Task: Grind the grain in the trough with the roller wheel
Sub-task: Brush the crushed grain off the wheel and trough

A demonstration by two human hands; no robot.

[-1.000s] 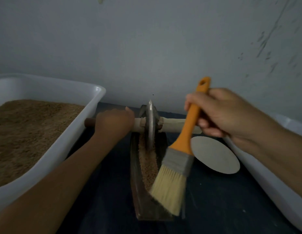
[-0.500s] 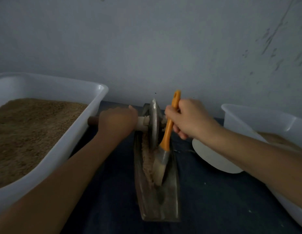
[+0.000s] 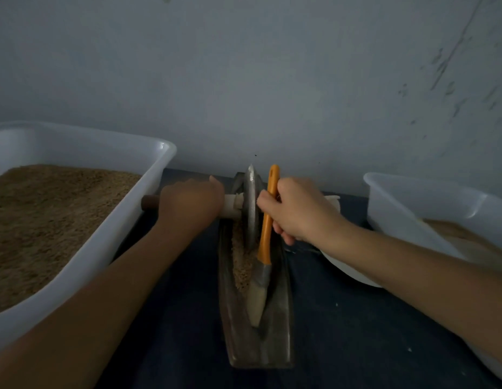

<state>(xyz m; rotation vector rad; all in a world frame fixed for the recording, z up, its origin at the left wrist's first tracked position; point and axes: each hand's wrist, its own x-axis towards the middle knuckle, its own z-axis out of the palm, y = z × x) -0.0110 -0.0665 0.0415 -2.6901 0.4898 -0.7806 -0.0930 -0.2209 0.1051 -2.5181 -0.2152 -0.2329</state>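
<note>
A narrow dark metal trough (image 3: 282,318) lies lengthwise in the middle of the dark table, with brown grain (image 3: 241,265) heaped along its left inner side. The grey roller wheel (image 3: 251,209) stands upright at the trough's far end on a wooden axle. My left hand (image 3: 189,204) grips the axle's left handle (image 3: 148,202). My right hand (image 3: 297,210) holds an orange-handled brush (image 3: 266,237) just right of the wheel. Its pale bristles (image 3: 256,304) point toward me and rest inside the trough. The axle's right handle is mostly hidden behind my right hand.
A big white tub (image 3: 148,175) filled with brown grain stands at the left, close to the axle's end. Another white tub (image 3: 412,203) with some grain stands at the right. A white round lid or plate (image 3: 345,270) lies under my right forearm. A grey wall rises right behind.
My right hand has swung the brush from above the near end of the trough down into it beside the wheel. The bristles now lie lower in the trough. My left hand stayed on the axle.
</note>
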